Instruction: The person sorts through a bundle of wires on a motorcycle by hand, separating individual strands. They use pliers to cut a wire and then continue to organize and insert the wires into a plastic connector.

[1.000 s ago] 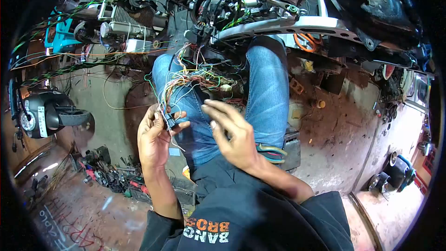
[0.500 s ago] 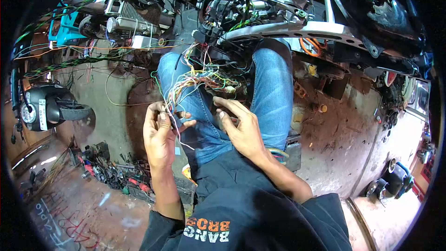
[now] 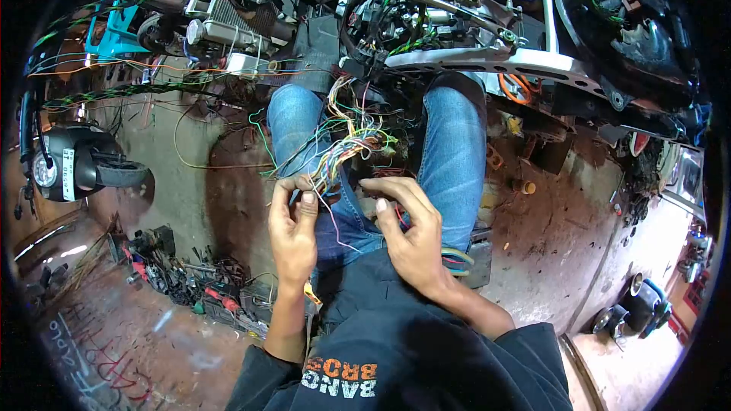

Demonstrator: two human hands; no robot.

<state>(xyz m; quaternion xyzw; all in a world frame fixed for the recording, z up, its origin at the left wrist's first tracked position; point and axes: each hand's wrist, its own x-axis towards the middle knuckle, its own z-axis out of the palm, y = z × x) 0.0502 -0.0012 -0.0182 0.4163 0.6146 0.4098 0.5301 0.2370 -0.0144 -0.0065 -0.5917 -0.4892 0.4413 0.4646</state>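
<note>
One head-worn fisheye view, forward and steeply down, close above left hand (image 3: 293, 232), right hand (image 3: 411, 237), wires (image 3: 346, 148).

The wire bundle (image 3: 346, 148) lies over the lap (image 3: 453, 167), between left hand (image 3: 293, 232) and right hand (image 3: 411, 236).

This is a motorcycle repair workshop. A stripped motorcycle frame (image 3: 487, 57) fills the top of the view, its engine parts bare and a tangle of coloured wires (image 3: 350, 141) spilling down from it. Left of the frame sits a radiator (image 3: 236, 0), and below that, long green wiring looms (image 3: 114, 91) stretch across a stained concrete floor (image 3: 563, 205). Far left of the frame stands the front of a scooter (image 3: 72, 164). Well below the frame, to the left, a heap of hand tools (image 3: 183, 281) lies on the floor. Loose headlamps (image 3: 647, 297) lie well below it, to the right.
</note>
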